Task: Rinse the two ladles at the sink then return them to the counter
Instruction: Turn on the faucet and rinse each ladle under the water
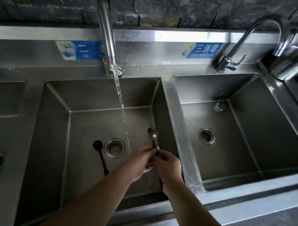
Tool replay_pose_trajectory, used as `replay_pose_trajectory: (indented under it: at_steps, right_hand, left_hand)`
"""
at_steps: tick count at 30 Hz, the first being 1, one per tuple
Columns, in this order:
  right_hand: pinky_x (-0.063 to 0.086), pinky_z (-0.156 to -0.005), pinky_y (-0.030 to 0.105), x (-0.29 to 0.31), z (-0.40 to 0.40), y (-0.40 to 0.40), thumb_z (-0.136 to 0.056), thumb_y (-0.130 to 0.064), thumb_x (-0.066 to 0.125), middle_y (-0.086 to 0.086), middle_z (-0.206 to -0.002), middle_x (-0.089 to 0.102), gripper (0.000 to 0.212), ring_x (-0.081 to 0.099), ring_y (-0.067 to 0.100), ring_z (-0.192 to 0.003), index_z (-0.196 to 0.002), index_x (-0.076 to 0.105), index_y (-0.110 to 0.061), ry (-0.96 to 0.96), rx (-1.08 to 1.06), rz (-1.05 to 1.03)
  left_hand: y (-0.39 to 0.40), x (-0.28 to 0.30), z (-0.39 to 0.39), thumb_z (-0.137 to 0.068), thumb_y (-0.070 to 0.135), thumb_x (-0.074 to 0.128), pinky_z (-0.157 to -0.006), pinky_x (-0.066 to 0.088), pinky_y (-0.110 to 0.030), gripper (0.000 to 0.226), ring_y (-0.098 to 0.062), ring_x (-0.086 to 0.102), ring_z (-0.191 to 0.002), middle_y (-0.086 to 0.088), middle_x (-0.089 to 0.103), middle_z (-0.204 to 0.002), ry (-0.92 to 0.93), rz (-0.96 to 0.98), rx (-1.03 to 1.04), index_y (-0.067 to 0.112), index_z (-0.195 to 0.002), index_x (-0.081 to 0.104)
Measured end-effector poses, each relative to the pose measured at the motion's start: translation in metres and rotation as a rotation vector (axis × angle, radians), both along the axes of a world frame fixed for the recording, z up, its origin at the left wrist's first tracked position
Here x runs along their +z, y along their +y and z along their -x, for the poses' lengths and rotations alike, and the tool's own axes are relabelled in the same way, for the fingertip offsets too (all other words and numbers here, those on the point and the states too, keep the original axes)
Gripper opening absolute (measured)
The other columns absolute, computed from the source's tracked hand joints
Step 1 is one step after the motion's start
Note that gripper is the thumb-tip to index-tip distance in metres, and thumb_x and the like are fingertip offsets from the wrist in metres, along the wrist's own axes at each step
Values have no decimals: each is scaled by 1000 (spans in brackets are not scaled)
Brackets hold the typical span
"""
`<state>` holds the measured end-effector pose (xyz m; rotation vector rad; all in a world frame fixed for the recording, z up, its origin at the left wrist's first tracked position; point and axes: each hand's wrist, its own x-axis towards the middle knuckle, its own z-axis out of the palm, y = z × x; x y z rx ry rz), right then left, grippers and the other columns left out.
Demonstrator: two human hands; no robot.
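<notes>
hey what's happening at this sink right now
A person is rinsing ladles in the middle basin with the tap running. Both the left hand and the right hand hold the metal ladle by its handle, beside the water stream. The black ladle lies on the basin floor near the drain.

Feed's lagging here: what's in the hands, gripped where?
Both hands, left and right, hold the metal ladle by its handle, bowl pointing away.

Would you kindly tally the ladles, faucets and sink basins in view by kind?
Ladles: 2, a metal ladle in both hands and a black ladle lying in the basin.
Faucets: 2.
Sink basins: 3.
Total: 7.
</notes>
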<state>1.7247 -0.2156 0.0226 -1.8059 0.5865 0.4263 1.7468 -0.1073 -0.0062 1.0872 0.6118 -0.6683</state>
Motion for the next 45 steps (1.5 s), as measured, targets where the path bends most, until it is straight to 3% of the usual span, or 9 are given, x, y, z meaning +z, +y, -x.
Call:
replay_pose_trajectory:
  at_steps: [5, 12, 18, 21, 25, 29, 33, 39, 45]
  right_hand:
    - [61, -74, 42, 14, -10, -46, -82, -21, 66, -2, -75, 78, 17, 74, 18, -74, -83, 79, -31, -63, -23, -16]
    - [54, -65, 40, 0, -56, -157, -74, -26, 70, -5, -68, 77, 19, 71, 17, -66, -74, 76, -43, -67, -112, 48]
    - [44, -46, 26, -69, -117, -265, -77, -11, 73, 3, -54, 71, 19, 59, 16, -47, -64, 76, -25, 165, -28, 105]
    - [45, -51, 30, -117, -145, -298, -74, -16, 77, -3, -43, 62, 21, 56, 14, -45, -56, 75, -26, 286, 134, 183]
    - [43, -61, 34, -178, -168, -315, -76, -18, 75, 3, -51, 58, 24, 54, 22, -56, -54, 67, -15, 399, 389, 248]
    - [43, -61, 26, -224, -176, -316, -81, -22, 70, -7, -51, 53, 27, 55, 16, -57, -55, 61, -20, 450, 587, 331]
    - [52, -69, 30, -248, -176, -313, -78, -17, 76, 2, -63, 63, 2, 61, 19, -66, -79, 76, -15, 470, 566, 302]
    - [60, -77, 35, -270, -169, -308, -75, -12, 76, 14, -82, 76, 10, 71, 25, -80, -84, 78, -7, 531, 474, 305]
    - [54, -70, 30, -238, -173, -312, -82, -37, 72, 16, -95, 75, 32, 69, 27, -81, -91, 73, -6, 551, 472, 326]
  left_hand:
    - [-44, 15, -20, -93, 15, 58, -51, 39, -21, 3, -7, 50, -48, 2, 55, -62, -95, -10, -28, 16, -90, 58]
    - [-155, 11, -68, -90, 11, 63, -48, 42, -16, 10, -8, 54, -54, -2, 60, -68, -223, -213, -129, 18, -96, 67]
    - [-252, -42, -113, -88, 3, 60, -41, 38, -16, 14, -13, 52, -53, -9, 64, -67, -162, -383, -234, 8, -97, 70]
    - [-280, -88, -126, -84, 10, 65, -54, 37, -25, 14, -17, 55, -61, -22, 72, -80, -161, -541, -329, 13, -92, 76]
    - [-302, -150, -134, -80, 2, 66, -71, 50, -40, 15, -30, 68, -80, -19, 74, -87, -71, -659, -360, 6, -89, 77]
    - [-306, -198, -135, -76, 5, 72, -77, 52, -32, 18, -26, 70, -88, -14, 76, -92, -8, -759, -407, 7, -93, 76]
    - [-304, -222, -133, -76, 14, 74, -71, 47, -20, 15, -19, 70, -88, -6, 76, -91, 46, -850, -431, 15, -91, 76]
    - [-305, -240, -128, -77, 19, 73, -76, 49, -24, 10, -19, 68, -90, -4, 76, -92, 80, -915, -468, 18, -87, 75]
    - [-302, -214, -132, -79, 26, 73, -70, 36, -18, 33, -25, 63, -103, -11, 70, -107, 64, -894, -404, 9, -107, 66]
